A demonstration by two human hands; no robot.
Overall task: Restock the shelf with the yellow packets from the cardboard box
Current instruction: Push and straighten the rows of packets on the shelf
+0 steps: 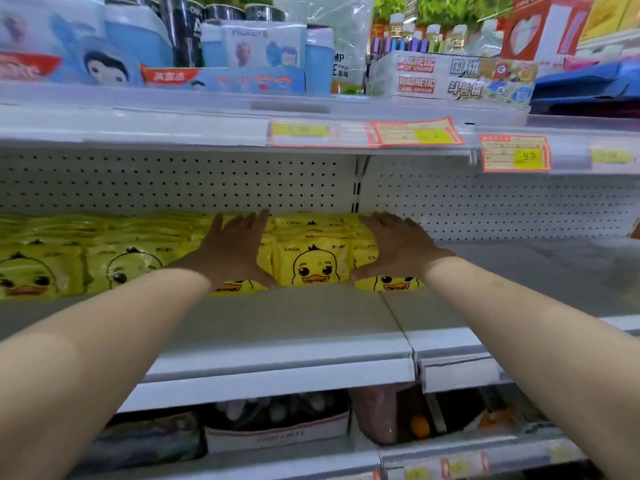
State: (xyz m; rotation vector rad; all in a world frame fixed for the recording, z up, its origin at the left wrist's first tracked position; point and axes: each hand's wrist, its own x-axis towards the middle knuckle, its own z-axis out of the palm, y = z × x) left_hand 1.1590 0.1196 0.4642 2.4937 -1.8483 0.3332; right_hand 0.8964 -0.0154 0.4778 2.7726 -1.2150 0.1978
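On the middle shelf [277, 327], white metal, with a pegboard back panel [173, 181] behind.

- Far left to centre: yellow packets [114, 268], a duck face printed on each front, standing upright in rows that run back towards the panel, packed side by side.
- Left hand [235, 251]: fingers straight and close together, palm laid flat against the left side of one row, thumb low near the shelf surface. It grips nothing.
- Between the hands: front packet [315, 266] of that row, upright, duck face outward.
- Right hand [398, 247]: fingers straight, palm flat against the right side of the packets, thumb low at the front. It also grips nothing.
- Under each hand: one more duck packet sits lower at the front, partly hidden.

Shelf above, left to right: blue boxed goods [242, 50], magnetic game boxes [450, 77], price tags [419, 133] along the edge.

Shelf below: a white carton [277, 433], contents blurred.
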